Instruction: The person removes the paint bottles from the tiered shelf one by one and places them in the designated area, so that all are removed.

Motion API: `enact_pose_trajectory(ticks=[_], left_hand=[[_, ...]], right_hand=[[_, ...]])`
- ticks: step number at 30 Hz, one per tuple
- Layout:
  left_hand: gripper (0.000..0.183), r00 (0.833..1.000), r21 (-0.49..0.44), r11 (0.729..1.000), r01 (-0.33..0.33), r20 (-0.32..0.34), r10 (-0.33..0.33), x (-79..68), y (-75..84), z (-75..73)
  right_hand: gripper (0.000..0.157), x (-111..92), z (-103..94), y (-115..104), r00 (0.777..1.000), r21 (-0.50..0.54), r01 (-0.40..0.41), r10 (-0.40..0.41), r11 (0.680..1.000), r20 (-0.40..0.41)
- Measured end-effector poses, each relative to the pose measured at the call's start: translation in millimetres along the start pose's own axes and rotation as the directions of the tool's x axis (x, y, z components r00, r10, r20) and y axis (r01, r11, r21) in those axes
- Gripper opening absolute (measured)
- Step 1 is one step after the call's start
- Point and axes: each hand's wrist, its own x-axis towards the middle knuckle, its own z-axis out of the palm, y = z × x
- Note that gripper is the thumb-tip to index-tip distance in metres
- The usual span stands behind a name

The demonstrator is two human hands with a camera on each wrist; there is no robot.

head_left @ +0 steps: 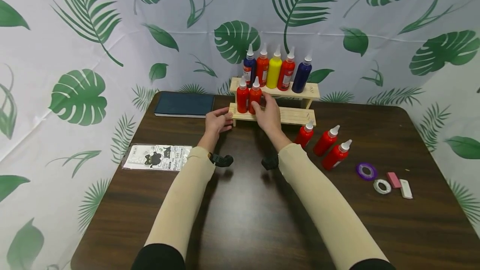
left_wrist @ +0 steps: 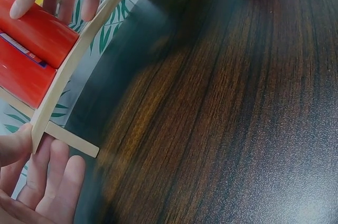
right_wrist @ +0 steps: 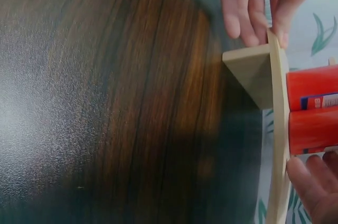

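And here's the left hand (head_left: 216, 123), thumb on top and fingers underneath, pinching the left end of the lower shelf (head_left: 294, 116), while the right hand (head_left: 271, 116) has its thumb and fingers around the gripped red bottle (head_left: 255, 96), whose base sits on that shelf. Tight against it on the left, upright, is a second red bottle (head_left: 242, 100); to the right of the hand the board runs bare. Up on the upper shelf (head_left: 312, 91) it's a row of five: left blue bottle (head_left: 249, 69), a red one, the yellow bottle (head_left: 274, 72), another red, then the right blue bottle (head_left: 302, 77). So the count looks like seven on the stand, the top row seemingly complete, the lower row only two strong, and three red bottles (head_left: 325, 143) still off it, on the table (head_left: 243, 216) by the right sleeve. Farther right lie the purple tape (head_left: 358, 171), white tape (head_left: 376, 187), pink eraser (head_left: 393, 180) and white block (head_left: 406, 189); out left, the dark book (head_left: 183, 104) and the ruler set packet (head_left: 157, 158).
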Motion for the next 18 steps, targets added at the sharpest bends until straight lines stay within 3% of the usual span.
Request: enact_pose_trajectory(ticks=[10,18], left_hand=[[0.033,1.0,0.006,1.0,-0.004,-0.008,0.004,0.2,2.5,-0.3],[0.034,1.0,0.002,1.0,0.015,-0.001,-0.015,0.2,1.7,-0.6]], right_hand=[[0.045,-6,-9.9,0,1.0,-0.012,0.005,-0.005,1.0,-0.006],[0.047,-48,-42.3,8,1.0,0.111,0.017,-0.015,0.994,-0.015]])
